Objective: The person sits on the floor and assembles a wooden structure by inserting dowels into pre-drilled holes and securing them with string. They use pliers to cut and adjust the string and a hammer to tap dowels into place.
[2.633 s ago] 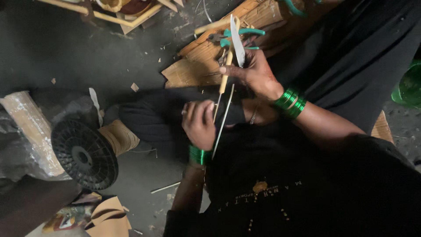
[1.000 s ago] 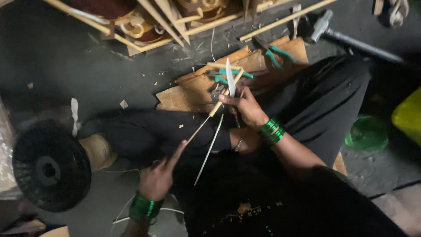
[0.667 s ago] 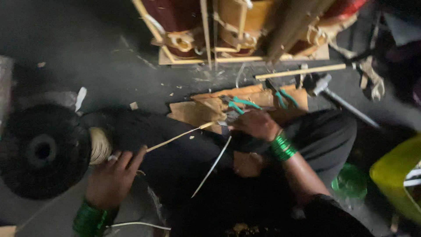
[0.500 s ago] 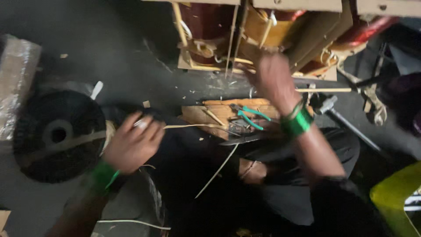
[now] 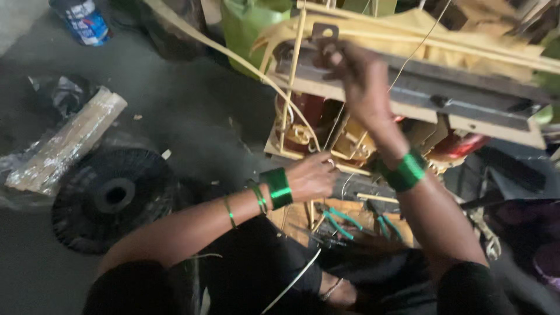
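My right hand (image 5: 356, 76), with a green bangle at the wrist, reaches up to the top bar of a wooden and metal frame (image 5: 466, 99). Its fingers curl over the bar beside a small metal bracket (image 5: 324, 30). My left hand (image 5: 312, 175), also wearing green bangles, is closed in a fist low at the frame's front, next to the copper-coloured coils (image 5: 300, 125). A long pale strip (image 5: 233, 58) curves down from the upper left and ends at this fist, which appears to grip it. Both hands are blurred by motion.
A black spool (image 5: 114, 195) lies on the dark floor at left, with a plastic-wrapped bundle (image 5: 67, 143) beyond it. A blue can (image 5: 84, 20) and a green container (image 5: 248, 23) stand at the back. Green-handled pliers (image 5: 344, 220) rest on a wooden board below the frame.
The view swung up from my lap to the frame. My right hand left the pliers and board and rose to the frame's top bar. My left hand came across from the spool to the frame's base.
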Tool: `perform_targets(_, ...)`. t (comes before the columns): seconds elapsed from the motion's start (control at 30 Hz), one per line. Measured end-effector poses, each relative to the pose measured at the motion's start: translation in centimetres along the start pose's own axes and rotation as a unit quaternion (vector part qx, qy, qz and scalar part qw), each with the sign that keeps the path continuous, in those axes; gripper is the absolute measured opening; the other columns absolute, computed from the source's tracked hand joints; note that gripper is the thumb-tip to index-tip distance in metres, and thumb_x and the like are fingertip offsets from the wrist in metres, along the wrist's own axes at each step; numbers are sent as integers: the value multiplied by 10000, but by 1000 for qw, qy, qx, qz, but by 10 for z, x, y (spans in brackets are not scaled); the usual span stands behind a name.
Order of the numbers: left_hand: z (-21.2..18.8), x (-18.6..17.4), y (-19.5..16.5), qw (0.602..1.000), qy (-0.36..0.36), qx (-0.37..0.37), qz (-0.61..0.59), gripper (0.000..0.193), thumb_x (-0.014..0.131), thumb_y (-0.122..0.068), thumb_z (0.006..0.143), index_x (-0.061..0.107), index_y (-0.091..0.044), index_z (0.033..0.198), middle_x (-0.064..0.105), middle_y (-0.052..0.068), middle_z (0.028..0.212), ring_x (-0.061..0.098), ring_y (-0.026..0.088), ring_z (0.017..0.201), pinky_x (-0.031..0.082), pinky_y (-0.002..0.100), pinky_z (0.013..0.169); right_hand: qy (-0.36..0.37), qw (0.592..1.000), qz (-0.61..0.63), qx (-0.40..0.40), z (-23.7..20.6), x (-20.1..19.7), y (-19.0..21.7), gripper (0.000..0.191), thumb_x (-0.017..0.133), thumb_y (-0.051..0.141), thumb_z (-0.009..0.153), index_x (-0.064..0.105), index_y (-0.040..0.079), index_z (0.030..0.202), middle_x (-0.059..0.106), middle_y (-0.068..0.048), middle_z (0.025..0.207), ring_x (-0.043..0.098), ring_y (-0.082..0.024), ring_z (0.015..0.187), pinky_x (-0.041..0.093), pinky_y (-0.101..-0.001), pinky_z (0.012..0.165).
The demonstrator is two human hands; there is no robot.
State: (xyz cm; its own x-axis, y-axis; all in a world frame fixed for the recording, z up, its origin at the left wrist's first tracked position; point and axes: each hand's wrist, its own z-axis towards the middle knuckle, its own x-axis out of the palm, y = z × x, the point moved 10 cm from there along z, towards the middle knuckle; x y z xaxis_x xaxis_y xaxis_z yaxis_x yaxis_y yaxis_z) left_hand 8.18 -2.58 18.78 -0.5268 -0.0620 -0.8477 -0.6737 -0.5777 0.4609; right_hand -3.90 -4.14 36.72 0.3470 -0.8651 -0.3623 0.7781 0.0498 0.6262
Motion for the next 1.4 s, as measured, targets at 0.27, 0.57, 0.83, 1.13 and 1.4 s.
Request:
perform_targets(0.27,51,-7,-25,995,-81,60,20,111,671,-205,712,682,-177,605,651,27,745,657,204,820,486,394,916,-4,975,188,-116,56,-37,111,121,632,61,1117,645,-57,1136,702,-62,1035,701,-184,998,590,-360,963)
perform_targets(0.57,71,-4,-37,983,-166,73,18,148,677,-200,718,648,-187,574,606,-12,611,639,203,717,476,372,842,48,953,232,-190,17,-36,168,266,634,250,1210,622,-14,1242,725,-116,1121,764,-271,982,653,-395,860)
perform_targets(0.83,80,3,-39,986,-146,65,42,195,678,-188,714,622,-207,529,620,-13,604,644,194,698,478,345,871,39,954,203,-217,11,-52,175,239,636,207,1220,636,-28,1260,723,-147,1123,716,-257,983,605,-351,798)
perform_targets(1.13,87,13,-47,981,-173,69,54,189,675,-149,681,602,-188,511,617,17,589,645,208,684,485,333,836,23,959,176,-219,8,-72,162,274,630,172,1258,610,-63,1119,691,-180,1004,689,-282,846,575,-351,721)
perform_targets(1.4,81,-8,-45,979,-179,85,49,127,676,-177,640,634,-163,522,625,8,603,640,207,678,486,350,823,20,964,146,-221,1,-66,176,276,607,187,1235,619,-84,1188,703,-199,1062,691,-259,889,579,-341,732)
